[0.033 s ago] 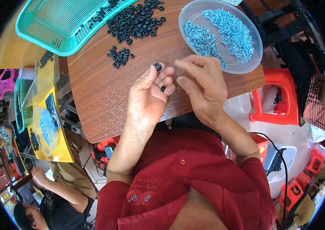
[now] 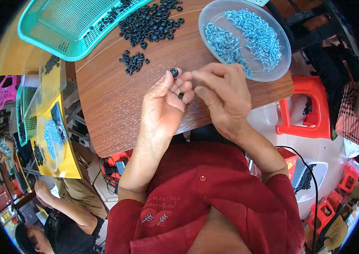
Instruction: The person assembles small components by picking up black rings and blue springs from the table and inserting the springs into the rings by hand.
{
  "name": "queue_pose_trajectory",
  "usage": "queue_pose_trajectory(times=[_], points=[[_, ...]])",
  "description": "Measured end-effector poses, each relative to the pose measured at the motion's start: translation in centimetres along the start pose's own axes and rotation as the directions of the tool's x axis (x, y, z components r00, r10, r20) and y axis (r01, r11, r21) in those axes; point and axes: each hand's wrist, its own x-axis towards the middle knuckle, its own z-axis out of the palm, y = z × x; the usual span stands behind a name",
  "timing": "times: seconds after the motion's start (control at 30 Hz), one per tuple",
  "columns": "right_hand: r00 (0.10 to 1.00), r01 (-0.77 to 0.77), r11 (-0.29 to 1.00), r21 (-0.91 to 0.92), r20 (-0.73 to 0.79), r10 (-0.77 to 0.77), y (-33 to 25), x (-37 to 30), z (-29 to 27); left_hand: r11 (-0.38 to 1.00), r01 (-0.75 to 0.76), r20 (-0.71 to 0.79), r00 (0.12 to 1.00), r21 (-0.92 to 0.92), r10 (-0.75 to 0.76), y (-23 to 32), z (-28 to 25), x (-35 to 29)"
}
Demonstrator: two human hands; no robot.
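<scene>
Above the table's near edge, my left hand [image 2: 160, 106] is turned palm up. Its thumb and forefinger pinch a small black ring-shaped piece [image 2: 174, 73]. A second black piece [image 2: 181, 95] rests against the curled lower fingers. Close by on the right is my right hand [image 2: 229, 95], fingers bent toward the left hand's fingertips. Its foremost fingertips are smeared by motion, and whether they hold anything is not visible. Farther back, a small group of black pieces [image 2: 133, 62] lies beside a larger pile [image 2: 154, 26]. A round clear plastic tray [image 2: 238, 46] holds two heaps of tiny light-blue pieces [image 2: 257, 40].
A turquoise mesh basket [image 2: 52, 47] stands at the far left of the wooden table [image 2: 103, 106]. Right of the table is a red plastic stool [image 2: 306, 130]. A person in black [image 2: 71, 224] sits at lower left, near a yellow-topped table [image 2: 71, 163]. A black cable [image 2: 315, 186] hangs at right.
My right fingertips have dipped very slightly toward my left hand. The left hand keeps its pinch on the black ring-shaped piece. The other person's hand at lower left has risen a little.
</scene>
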Motion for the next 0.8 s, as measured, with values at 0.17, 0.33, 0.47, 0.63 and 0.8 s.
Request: queue_pose_trajectory(times=[0.17, 0.33, 0.47, 0.63, 0.8], points=[[0.983, 0.166, 0.981, -0.095, 0.091, -0.158, 0.1, -0.9, 1.6, 0.997, -0.067, -0.053, 0.996, 0.029, 0.069, 0.3, 0.4, 0.1], [0.956, 0.285, 0.934, -0.215, 0.138, -0.26, 0.7, -0.8, 2.7, 0.995, -0.102, -0.02, 0.995, -0.007, 0.102, 0.2, -0.3, 0.4], [0.932, 0.353, 0.908, -0.224, 0.169, -0.32, 1.0, -0.5, 2.7, 0.994, -0.11, -0.02, 0.994, -0.01, 0.109, 0.5, 0.1, 0.1], [0.968, 0.245, 0.963, -0.109, 0.082, -0.237, 0.7, 0.2, 1.6, 0.99, -0.113, 0.019, 0.994, 0.083, 0.111, 1.0, 1.2, -0.7], [0.992, 0.125, 0.992, 0.011, 0.019, -0.125, 0.9, 0.4, 1.6, 0.97, -0.152, 0.046, 0.988, 0.189, 0.146, 0.4, 0.1, -0.9]])
